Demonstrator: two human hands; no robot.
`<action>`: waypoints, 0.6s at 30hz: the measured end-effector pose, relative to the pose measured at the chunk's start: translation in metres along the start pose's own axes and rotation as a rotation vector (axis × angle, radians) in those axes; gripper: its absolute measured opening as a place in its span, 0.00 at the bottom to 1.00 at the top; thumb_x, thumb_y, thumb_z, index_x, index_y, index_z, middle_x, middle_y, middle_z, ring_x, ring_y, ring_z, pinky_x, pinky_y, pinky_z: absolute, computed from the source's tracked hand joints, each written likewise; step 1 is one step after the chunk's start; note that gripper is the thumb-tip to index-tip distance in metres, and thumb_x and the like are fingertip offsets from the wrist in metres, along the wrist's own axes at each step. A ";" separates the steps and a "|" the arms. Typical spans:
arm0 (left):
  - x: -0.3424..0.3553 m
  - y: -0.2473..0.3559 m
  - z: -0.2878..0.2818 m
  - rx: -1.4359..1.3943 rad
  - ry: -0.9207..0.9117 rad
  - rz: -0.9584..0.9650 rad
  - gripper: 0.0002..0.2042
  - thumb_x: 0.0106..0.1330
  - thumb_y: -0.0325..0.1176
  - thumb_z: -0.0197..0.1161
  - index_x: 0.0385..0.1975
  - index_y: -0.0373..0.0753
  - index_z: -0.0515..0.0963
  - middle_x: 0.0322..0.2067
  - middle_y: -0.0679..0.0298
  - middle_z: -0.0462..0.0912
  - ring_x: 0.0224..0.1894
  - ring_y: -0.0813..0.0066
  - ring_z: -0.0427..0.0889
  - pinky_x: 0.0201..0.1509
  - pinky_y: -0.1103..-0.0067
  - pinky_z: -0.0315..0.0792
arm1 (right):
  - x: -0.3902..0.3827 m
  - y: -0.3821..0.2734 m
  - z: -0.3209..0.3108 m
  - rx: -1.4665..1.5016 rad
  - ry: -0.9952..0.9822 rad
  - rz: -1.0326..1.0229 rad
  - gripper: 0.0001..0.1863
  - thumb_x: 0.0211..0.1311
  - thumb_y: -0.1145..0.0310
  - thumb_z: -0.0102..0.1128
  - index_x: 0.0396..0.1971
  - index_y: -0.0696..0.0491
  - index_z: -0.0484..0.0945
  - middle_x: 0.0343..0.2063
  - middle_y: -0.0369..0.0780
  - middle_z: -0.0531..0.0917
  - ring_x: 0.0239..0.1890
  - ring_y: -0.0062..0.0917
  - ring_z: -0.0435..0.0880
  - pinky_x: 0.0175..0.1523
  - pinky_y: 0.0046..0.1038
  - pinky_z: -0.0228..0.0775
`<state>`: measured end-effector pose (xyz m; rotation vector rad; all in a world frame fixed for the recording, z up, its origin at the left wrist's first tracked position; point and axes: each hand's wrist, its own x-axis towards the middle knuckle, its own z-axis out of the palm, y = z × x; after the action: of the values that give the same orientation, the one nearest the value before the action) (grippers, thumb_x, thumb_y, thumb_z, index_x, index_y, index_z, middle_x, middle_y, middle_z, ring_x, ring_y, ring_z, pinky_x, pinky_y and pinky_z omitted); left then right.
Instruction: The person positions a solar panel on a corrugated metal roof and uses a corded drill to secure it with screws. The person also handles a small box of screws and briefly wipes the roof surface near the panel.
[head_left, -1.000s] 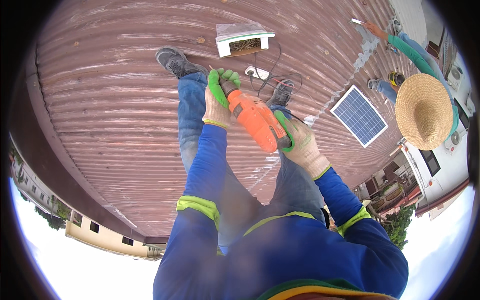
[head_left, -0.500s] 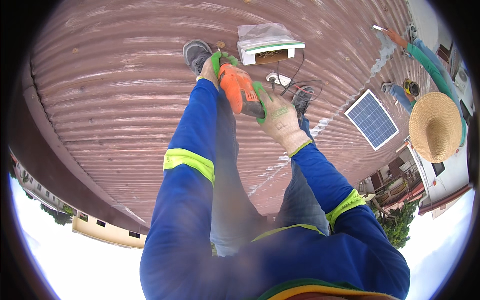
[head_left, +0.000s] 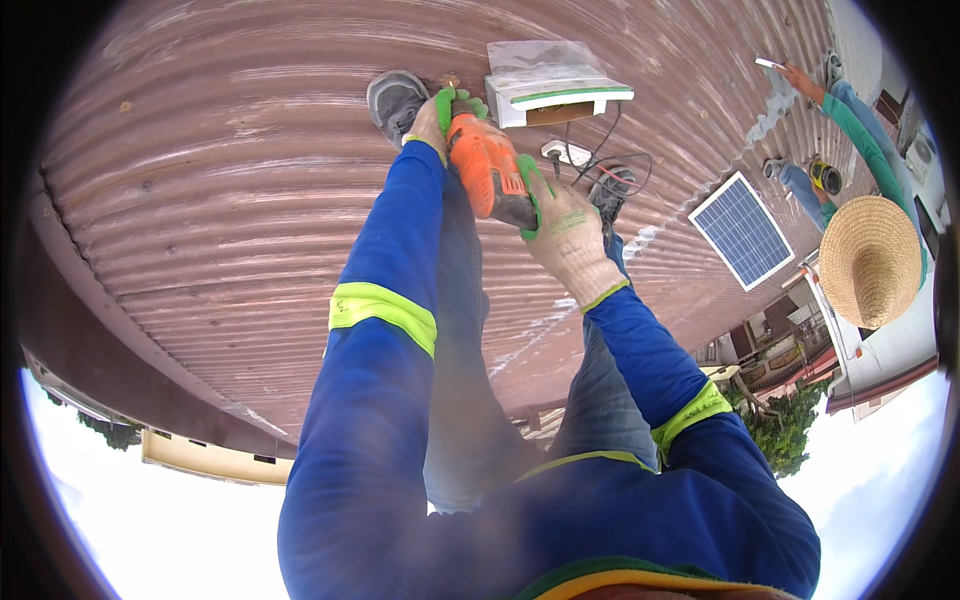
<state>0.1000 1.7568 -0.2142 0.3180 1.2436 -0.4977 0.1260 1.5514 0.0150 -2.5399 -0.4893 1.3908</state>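
Both my hands wear pale gloves with green fingers and grip an orange and dark grey power drill (head_left: 484, 165). My left hand (head_left: 436, 116) is wrapped round its front end, close to my left shoe (head_left: 394, 100). At the rear, my right hand (head_left: 562, 222) closes round the dark handle. The drill slants, its front pointing away from me toward the brown corrugated roof (head_left: 250, 180). A rusty round spot shows on the roof just past my left fingers. The drill's tip is hidden behind my left glove.
Beyond my right hand lies a white box (head_left: 560, 95) with clear plastic over it. Beside it are a white power strip (head_left: 567, 152) and loose dark cords. A solar panel (head_left: 742, 230) rests to the right. A co-worker in a straw hat (head_left: 872, 262) crouches farther right, brush-like tool in hand.
The view has shifted slightly, so the box and power strip appear farther right. Both hands keep their hold on the drill, which also appears a little to the right.
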 end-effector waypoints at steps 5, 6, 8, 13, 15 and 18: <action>0.006 -0.004 0.000 -0.056 0.006 -0.003 0.12 0.76 0.40 0.63 0.43 0.36 0.79 0.38 0.52 0.85 0.44 0.53 0.87 0.50 0.59 0.85 | 0.000 0.005 0.004 0.013 0.034 -0.030 0.53 0.51 0.64 0.78 0.78 0.42 0.57 0.48 0.39 0.83 0.53 0.37 0.84 0.55 0.39 0.80; 0.007 -0.005 0.000 -0.060 0.033 -0.017 0.12 0.75 0.40 0.63 0.43 0.36 0.78 0.38 0.51 0.85 0.44 0.53 0.87 0.50 0.59 0.85 | 0.000 0.006 0.004 0.012 0.033 -0.027 0.53 0.51 0.64 0.78 0.78 0.42 0.57 0.48 0.39 0.83 0.53 0.37 0.84 0.55 0.39 0.80; 0.007 -0.006 -0.001 -0.043 0.002 0.010 0.13 0.77 0.41 0.59 0.44 0.35 0.77 0.37 0.52 0.86 0.41 0.54 0.88 0.48 0.60 0.85 | 0.000 0.008 0.004 0.017 0.039 -0.028 0.53 0.52 0.65 0.77 0.78 0.42 0.57 0.48 0.39 0.83 0.53 0.37 0.84 0.55 0.39 0.80; 0.006 -0.001 0.002 -0.061 -0.014 0.000 0.11 0.75 0.39 0.63 0.43 0.36 0.79 0.37 0.51 0.85 0.45 0.54 0.86 0.49 0.60 0.84 | 0.006 0.011 0.003 0.037 0.038 -0.031 0.51 0.52 0.67 0.76 0.77 0.41 0.59 0.46 0.39 0.83 0.52 0.37 0.84 0.55 0.40 0.80; 0.007 0.001 0.006 -0.053 0.053 -0.031 0.11 0.75 0.38 0.63 0.43 0.36 0.79 0.37 0.52 0.85 0.45 0.53 0.86 0.50 0.61 0.84 | 0.008 0.011 0.001 0.033 0.044 -0.021 0.50 0.53 0.67 0.75 0.77 0.41 0.60 0.46 0.39 0.84 0.52 0.37 0.84 0.54 0.40 0.80; 0.008 0.002 0.005 -0.026 0.017 0.019 0.13 0.78 0.40 0.59 0.43 0.35 0.77 0.35 0.52 0.86 0.41 0.55 0.88 0.47 0.62 0.86 | 0.011 0.008 -0.002 0.031 0.072 -0.043 0.48 0.54 0.69 0.72 0.76 0.42 0.61 0.45 0.39 0.84 0.51 0.37 0.85 0.53 0.41 0.81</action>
<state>0.1074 1.7542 -0.2206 0.3117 1.2613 -0.4632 0.1344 1.5480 0.0045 -2.5288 -0.5030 1.2777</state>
